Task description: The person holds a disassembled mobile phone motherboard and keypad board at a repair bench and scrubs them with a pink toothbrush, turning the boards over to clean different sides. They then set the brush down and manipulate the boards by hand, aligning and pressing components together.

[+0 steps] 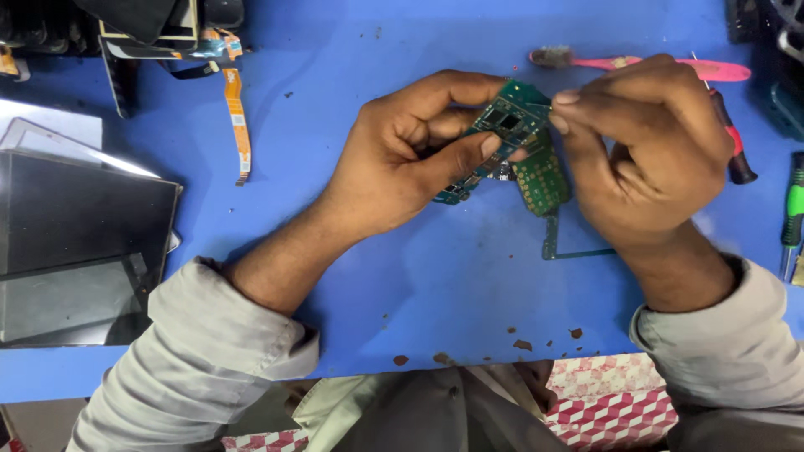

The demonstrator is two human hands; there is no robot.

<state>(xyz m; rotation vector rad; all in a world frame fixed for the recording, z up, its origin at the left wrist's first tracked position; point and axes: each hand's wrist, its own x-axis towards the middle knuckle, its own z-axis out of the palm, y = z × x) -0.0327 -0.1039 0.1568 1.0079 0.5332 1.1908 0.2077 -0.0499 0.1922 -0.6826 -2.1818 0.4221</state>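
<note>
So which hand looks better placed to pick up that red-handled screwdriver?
Probably the right hand: the red-handled screwdriver lies just beside it, while the left hand grips the green circuit board, farther away.

Two hands: left hand, right hand. One green circuit board, pinched by both. One pink toothbrush at the far edge of the blue table. Two screwdrivers, one red-handled screwdriver, one green-handled screwdriver. One orange flex cable. One dark display panel, near-left edge.
</note>
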